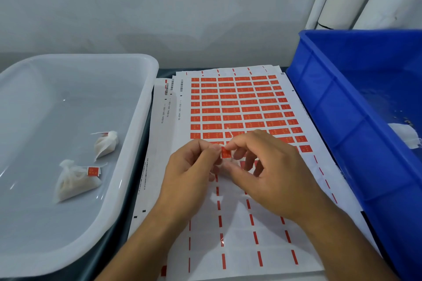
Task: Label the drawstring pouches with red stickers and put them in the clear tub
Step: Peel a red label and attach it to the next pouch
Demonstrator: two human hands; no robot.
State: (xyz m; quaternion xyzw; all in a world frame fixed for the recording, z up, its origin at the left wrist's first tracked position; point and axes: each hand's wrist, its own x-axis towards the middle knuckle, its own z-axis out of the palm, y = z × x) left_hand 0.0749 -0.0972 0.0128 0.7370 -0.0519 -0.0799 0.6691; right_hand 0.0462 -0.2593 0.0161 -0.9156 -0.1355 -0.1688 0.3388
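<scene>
Left hand (194, 166) and right hand (262, 166) pinch 1 red sticker (225, 152) together above the sticker sheet (239, 102). 2 labelled pouches (75, 180) lie in the clear tub (137, 134), left; the blue crate (342, 121) stands right, holding another pouch (403, 134).

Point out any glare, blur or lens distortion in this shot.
Head view: small glare streaks on the clear tub floor; the blue crate and tub edges bow from the wide-angle lens; both hands, left hand and right hand, look slightly soft; lighting even, shadows faint.
</scene>
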